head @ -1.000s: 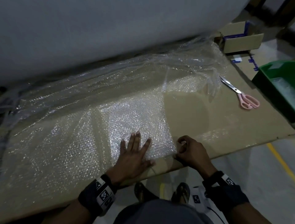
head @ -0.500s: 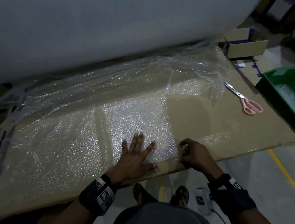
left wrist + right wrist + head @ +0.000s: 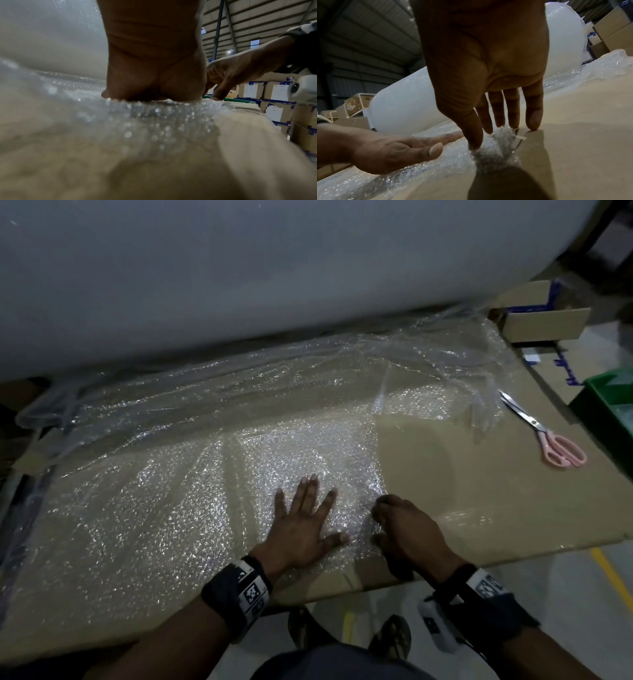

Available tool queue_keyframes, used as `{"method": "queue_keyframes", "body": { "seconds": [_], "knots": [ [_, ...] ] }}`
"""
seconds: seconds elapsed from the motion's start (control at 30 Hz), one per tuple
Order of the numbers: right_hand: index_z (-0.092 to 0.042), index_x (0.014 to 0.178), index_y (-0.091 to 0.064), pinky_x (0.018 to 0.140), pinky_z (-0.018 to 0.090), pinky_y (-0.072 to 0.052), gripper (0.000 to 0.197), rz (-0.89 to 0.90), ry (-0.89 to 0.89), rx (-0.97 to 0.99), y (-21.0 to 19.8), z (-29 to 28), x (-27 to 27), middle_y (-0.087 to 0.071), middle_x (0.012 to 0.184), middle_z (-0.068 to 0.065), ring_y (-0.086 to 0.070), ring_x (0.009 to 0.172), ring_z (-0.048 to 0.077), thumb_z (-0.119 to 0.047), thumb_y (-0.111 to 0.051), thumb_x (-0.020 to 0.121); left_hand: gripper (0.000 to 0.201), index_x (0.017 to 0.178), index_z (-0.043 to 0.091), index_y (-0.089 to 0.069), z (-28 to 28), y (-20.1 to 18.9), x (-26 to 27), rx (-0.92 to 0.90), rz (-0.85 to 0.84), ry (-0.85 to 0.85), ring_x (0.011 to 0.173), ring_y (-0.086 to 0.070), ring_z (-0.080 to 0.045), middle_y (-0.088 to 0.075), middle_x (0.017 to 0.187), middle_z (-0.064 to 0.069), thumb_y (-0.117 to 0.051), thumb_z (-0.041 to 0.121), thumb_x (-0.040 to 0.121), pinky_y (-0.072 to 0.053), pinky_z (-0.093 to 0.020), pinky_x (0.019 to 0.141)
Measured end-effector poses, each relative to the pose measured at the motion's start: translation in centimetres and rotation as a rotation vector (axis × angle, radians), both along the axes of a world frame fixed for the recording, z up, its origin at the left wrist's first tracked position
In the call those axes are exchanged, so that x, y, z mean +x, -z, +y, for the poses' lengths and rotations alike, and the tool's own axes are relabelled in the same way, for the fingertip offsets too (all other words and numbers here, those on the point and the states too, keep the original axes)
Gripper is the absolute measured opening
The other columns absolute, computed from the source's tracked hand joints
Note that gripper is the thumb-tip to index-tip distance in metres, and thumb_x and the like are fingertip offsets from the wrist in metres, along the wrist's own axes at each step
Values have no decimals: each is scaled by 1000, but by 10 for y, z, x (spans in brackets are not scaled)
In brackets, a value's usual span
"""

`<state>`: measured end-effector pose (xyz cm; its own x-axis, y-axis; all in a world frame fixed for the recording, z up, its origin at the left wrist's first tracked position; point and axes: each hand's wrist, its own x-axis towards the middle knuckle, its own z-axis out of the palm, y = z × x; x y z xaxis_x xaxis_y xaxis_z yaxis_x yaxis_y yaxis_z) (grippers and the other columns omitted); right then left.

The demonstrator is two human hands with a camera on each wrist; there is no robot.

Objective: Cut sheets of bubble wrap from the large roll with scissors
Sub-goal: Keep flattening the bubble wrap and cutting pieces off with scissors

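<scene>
The huge white bubble wrap roll [image 3: 274,268] lies across the back; the right wrist view also shows the roll [image 3: 411,101]. Its loose sheet [image 3: 205,491] is spread over the cardboard-covered table [image 3: 496,491]. My left hand [image 3: 301,529] presses flat on the sheet near the front edge, fingers spread. Just to its right, my right hand [image 3: 394,522] stands on its fingertips at the sheet's cut edge. In the right wrist view my right hand [image 3: 488,135] has a bunch of the sheet [image 3: 496,148] pinched between thumb and fingers. Pink-handled scissors [image 3: 548,440] lie untouched at the far right.
An open cardboard box [image 3: 544,320] stands at the back right, and a green bin [image 3: 613,405] at the right edge. Stacked cartons [image 3: 278,92] fill the background. My feet show below the table's front edge [image 3: 342,594].
My right hand has shifted left, closer to my left hand, and the sheet's edge has bunched up under it. My left hand stays flat on the sheet.
</scene>
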<state>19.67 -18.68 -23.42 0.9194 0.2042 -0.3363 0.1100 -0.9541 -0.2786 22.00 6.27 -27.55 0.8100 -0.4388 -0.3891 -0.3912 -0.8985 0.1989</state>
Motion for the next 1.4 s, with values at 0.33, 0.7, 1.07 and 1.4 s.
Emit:
{"method": "queue_keyframes", "body": {
  "seconds": [0.33,0.7,1.07,1.4],
  "knots": [
    [-28,107,-70,87,37,-54,45,9,6,84,-9,-3,7,-61,126,-7,-64,108,24,-59,-58,77,100,162,39,24,0,4,0,-16,8,7,153,38,-29,37,167,-9,-8,94,86,17,-72,118],
    [-22,133,-68,90,33,-52,48,-39,200,181,-25,-10,66,-71,130,1,-68,111,24,-46,-74,92,98,162,42,21,-2,-2,11,-11,48,66,154,35,-31,39,166,-7,-21,91,89,16,-73,118],
    [-19,115,-75,76,33,-51,38,-86,442,102,-4,11,118,-76,109,6,-70,98,30,-44,-71,86,97,163,46,17,-13,-2,27,-35,50,132,155,33,-32,36,168,-7,-28,91,90,17,-72,118],
    [-25,104,-73,78,40,-62,38,-52,496,165,2,-2,117,-76,88,-2,-72,79,24,-51,-66,77,98,164,43,14,-15,-9,30,-38,69,126,155,33,-33,36,167,-8,-30,90,90,13,-73,119]
  ]
}}
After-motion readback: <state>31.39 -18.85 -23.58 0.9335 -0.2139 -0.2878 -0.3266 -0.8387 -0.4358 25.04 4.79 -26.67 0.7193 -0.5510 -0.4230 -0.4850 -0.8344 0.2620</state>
